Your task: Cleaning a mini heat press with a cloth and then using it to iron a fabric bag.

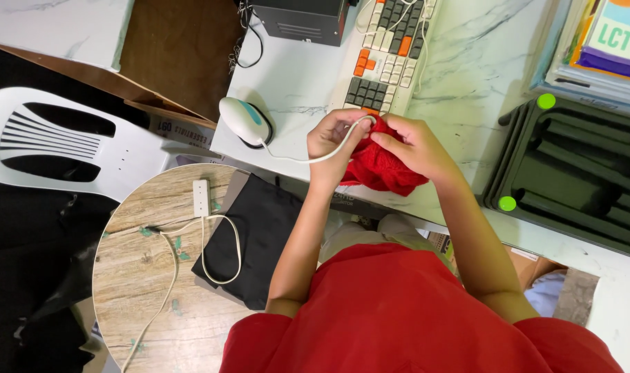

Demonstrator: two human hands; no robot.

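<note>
Red shirt (412, 311) nearest. Both hands at worktop (467, 69) edge: left hand (336, 141) & right hand (415, 146) each w/ grip closed on red knit (380, 169), by keyboard (391, 48), mouse (244, 121).

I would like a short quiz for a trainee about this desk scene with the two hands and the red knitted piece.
1. True or false: both hands grip the red knitted piece.
2. What lies just beside the left hand? A) computer mouse B) scissors C) cup
3. Fill in: beyond the right hand, on the marble desk, sits a ____ with orange keys.

Key: 1 true; 2 A; 3 keyboard.
</note>
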